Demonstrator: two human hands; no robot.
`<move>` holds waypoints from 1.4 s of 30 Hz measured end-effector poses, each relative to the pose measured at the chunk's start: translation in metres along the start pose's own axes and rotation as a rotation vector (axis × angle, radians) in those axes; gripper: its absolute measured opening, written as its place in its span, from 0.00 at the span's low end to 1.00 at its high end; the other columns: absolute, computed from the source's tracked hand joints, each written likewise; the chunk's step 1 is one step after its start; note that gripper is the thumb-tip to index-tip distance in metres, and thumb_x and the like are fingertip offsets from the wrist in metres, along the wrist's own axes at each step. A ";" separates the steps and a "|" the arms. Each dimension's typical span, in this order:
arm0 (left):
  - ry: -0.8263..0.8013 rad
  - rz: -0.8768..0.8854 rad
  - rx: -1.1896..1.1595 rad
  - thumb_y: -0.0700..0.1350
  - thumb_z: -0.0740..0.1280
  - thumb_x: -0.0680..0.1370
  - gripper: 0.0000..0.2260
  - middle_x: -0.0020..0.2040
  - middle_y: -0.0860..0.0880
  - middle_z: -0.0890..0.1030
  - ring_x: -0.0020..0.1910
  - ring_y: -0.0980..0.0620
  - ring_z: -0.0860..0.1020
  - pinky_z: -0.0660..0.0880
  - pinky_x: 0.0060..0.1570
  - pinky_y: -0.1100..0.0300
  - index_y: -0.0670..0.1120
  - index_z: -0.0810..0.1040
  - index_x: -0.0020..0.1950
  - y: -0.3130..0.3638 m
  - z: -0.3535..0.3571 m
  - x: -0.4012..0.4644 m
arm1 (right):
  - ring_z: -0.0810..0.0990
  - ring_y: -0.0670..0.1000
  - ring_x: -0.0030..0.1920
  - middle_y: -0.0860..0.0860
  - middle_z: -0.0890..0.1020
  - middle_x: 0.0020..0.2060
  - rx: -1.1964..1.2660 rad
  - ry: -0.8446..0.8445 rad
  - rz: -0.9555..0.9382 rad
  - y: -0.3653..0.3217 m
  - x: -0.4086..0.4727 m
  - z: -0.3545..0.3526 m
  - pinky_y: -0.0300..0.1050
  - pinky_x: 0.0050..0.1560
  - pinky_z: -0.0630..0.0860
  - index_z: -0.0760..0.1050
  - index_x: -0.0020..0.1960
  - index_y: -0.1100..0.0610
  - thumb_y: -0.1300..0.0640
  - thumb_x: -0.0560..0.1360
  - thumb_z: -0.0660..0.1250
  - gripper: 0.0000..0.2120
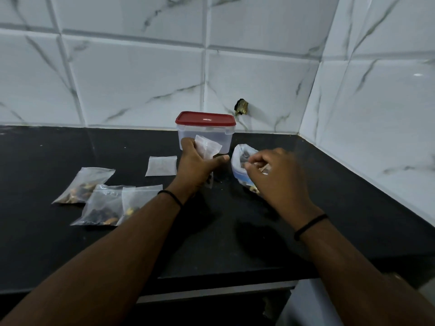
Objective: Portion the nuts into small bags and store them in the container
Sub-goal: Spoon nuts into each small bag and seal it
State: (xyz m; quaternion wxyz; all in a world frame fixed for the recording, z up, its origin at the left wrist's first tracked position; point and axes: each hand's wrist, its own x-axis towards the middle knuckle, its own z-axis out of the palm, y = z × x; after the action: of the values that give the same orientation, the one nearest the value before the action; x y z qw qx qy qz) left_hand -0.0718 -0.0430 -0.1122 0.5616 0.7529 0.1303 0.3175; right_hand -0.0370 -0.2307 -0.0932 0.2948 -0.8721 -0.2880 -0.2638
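My left hand point(196, 164) grips a small clear bag point(208, 147) upright in front of the clear container point(224, 137), which has its red lid point(205, 118) on. My right hand point(274, 177) is over the large open bag of nuts point(242, 161), fingers curled and pinching a few nuts at its mouth. One empty small bag point(161, 165) lies flat to the left of my left hand. Three filled small bags point(101, 196) lie further left on the black counter point(223, 231).
White marble-look tiles form the back wall and the right side wall, meeting in a corner at the right. A small dark fitting point(241, 107) sticks out of the back wall behind the container. The counter's front edge point(211, 284) runs below my forearms.
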 end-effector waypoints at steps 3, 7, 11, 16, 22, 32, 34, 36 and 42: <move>-0.001 0.043 0.060 0.50 0.78 0.70 0.31 0.55 0.46 0.74 0.52 0.48 0.78 0.80 0.48 0.53 0.47 0.59 0.59 0.000 0.002 -0.002 | 0.81 0.44 0.43 0.45 0.84 0.40 0.328 -0.055 0.094 -0.032 0.015 0.018 0.42 0.48 0.77 0.84 0.48 0.53 0.44 0.73 0.72 0.13; -0.083 0.059 0.051 0.44 0.77 0.70 0.31 0.56 0.45 0.74 0.50 0.44 0.82 0.83 0.44 0.46 0.53 0.56 0.58 -0.002 -0.003 -0.002 | 0.81 0.46 0.39 0.46 0.83 0.36 0.426 -0.099 0.162 -0.050 0.034 0.045 0.48 0.45 0.80 0.83 0.41 0.54 0.47 0.71 0.74 0.10; -0.137 0.075 -0.168 0.34 0.72 0.73 0.26 0.56 0.41 0.77 0.50 0.45 0.82 0.81 0.41 0.56 0.48 0.61 0.63 0.000 -0.014 0.001 | 0.80 0.46 0.37 0.46 0.82 0.34 0.529 0.001 0.188 -0.045 0.045 0.055 0.47 0.43 0.79 0.81 0.39 0.53 0.52 0.73 0.73 0.06; 0.001 0.154 -0.196 0.41 0.70 0.77 0.04 0.44 0.43 0.82 0.42 0.52 0.80 0.77 0.43 0.58 0.42 0.79 0.49 -0.005 -0.024 0.014 | 0.82 0.47 0.39 0.46 0.84 0.36 0.536 -0.033 0.157 -0.032 0.044 0.061 0.50 0.47 0.80 0.84 0.42 0.54 0.55 0.74 0.72 0.04; 0.026 0.144 -0.169 0.35 0.70 0.76 0.04 0.34 0.47 0.82 0.31 0.59 0.78 0.74 0.34 0.67 0.41 0.82 0.42 -0.005 -0.021 0.014 | 0.82 0.46 0.37 0.46 0.83 0.34 0.560 -0.039 0.140 -0.030 0.045 0.061 0.47 0.43 0.82 0.82 0.41 0.52 0.53 0.71 0.76 0.04; -0.007 0.100 -0.100 0.36 0.72 0.75 0.05 0.34 0.47 0.82 0.31 0.57 0.79 0.75 0.34 0.66 0.41 0.81 0.40 -0.002 -0.021 0.007 | 0.76 0.43 0.35 0.43 0.79 0.32 0.475 -0.088 0.052 -0.031 0.044 0.058 0.40 0.39 0.72 0.78 0.37 0.50 0.55 0.73 0.74 0.08; 0.003 0.095 -0.056 0.37 0.71 0.76 0.05 0.34 0.46 0.83 0.31 0.56 0.79 0.75 0.33 0.65 0.41 0.81 0.40 -0.002 -0.023 0.008 | 0.76 0.41 0.36 0.42 0.79 0.33 0.475 -0.088 0.051 -0.032 0.044 0.058 0.38 0.40 0.73 0.77 0.37 0.48 0.55 0.73 0.75 0.09; 0.005 0.098 -0.026 0.38 0.71 0.77 0.05 0.35 0.46 0.83 0.33 0.54 0.80 0.75 0.34 0.64 0.41 0.81 0.40 -0.002 -0.025 0.009 | 0.79 0.42 0.37 0.42 0.80 0.33 0.496 -0.083 0.073 -0.032 0.044 0.057 0.38 0.40 0.75 0.78 0.37 0.48 0.54 0.72 0.76 0.08; 0.023 0.066 -0.065 0.37 0.73 0.75 0.05 0.33 0.45 0.83 0.30 0.56 0.80 0.77 0.32 0.63 0.41 0.82 0.39 0.000 -0.032 0.011 | 0.76 0.40 0.26 0.43 0.81 0.27 0.643 -0.089 0.223 -0.028 0.042 0.055 0.40 0.29 0.74 0.83 0.36 0.54 0.53 0.69 0.79 0.08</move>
State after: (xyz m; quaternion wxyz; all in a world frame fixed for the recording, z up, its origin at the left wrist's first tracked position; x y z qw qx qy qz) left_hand -0.0837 -0.0128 -0.1034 0.5735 0.7343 0.1016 0.3487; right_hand -0.0104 -0.1610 -0.0939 0.5689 -0.7712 -0.2719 -0.0873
